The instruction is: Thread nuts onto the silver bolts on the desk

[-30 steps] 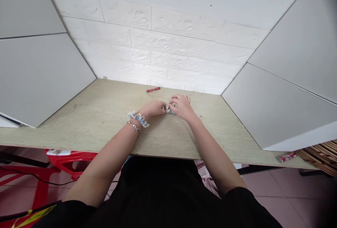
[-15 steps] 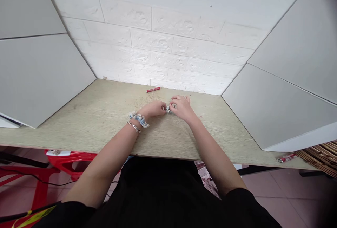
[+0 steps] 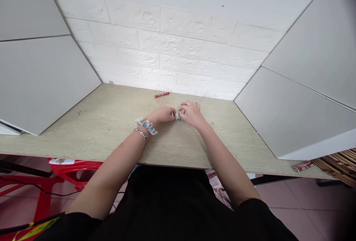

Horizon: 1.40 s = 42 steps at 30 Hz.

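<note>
A small, shiny silver object [image 3: 178, 116] sits between my two hands above the middle of the tabletop; its exact kind is too small to make out. My left hand [image 3: 164, 114] pinches it from the left with thumb and fingertips. From the right, my right hand [image 3: 191, 113] grips it between thumb and index finger, the other fingers raised and curled. My fingers partly cover the object. On my left wrist are a blue and white scrunchie [image 3: 146, 125] and a silver chain bracelet [image 3: 141, 134].
A red tube [image 3: 161, 94] lies near the white brick-pattern wall [image 3: 178, 62]. Another red tube [image 3: 303, 166] rests at the front right, beside brown slatted material [image 3: 338, 165]. Grey-white panels [image 3: 47, 81] flank the wooden tabletop [image 3: 111, 129]. Below left stands a red plastic stool [image 3: 46, 192].
The silver object has turned very slightly between my fingers. Both hands stay in nearly the same place.
</note>
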Tool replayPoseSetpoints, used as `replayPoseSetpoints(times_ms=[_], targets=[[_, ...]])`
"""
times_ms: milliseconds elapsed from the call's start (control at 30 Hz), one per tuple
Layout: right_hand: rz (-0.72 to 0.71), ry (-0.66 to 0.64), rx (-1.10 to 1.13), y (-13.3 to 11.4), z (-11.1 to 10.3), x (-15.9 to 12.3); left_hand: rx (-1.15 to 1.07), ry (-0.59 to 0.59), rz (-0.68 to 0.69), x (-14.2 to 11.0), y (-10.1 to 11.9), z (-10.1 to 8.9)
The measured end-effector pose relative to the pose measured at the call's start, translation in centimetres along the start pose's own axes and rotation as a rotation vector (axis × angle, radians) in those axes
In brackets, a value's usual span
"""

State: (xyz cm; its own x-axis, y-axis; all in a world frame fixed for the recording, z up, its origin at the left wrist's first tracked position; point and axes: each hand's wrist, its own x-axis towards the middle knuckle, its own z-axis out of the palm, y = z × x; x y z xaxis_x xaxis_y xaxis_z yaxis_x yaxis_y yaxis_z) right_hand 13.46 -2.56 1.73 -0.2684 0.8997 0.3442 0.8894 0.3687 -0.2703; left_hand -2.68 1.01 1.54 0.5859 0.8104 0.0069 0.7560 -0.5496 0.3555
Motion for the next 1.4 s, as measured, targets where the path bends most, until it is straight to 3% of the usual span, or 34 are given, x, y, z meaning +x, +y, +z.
replayPoseSetpoints(times_ms=[833, 967, 1133, 1400], targets=[[-0.007, 0.0, 0.044, -0.1, 0.0, -0.1, -0.014, -0.011, -0.026, -0.2, 0.1, -0.2], [0.036, 0.078, 0.099, 0.1, -1.2, -0.2, -0.029, -0.021, -0.017, -0.4, 0.4, -0.5], [0.182, 0.226, 0.127, 2.1, -2.8, -0.2, -0.049, -0.018, -0.022, -0.4, 0.5, -0.6], [0.3, 0.292, 0.114, 4.4, -3.7, -0.5, -0.056, 0.025, 0.009, -0.3, 0.5, -0.4]])
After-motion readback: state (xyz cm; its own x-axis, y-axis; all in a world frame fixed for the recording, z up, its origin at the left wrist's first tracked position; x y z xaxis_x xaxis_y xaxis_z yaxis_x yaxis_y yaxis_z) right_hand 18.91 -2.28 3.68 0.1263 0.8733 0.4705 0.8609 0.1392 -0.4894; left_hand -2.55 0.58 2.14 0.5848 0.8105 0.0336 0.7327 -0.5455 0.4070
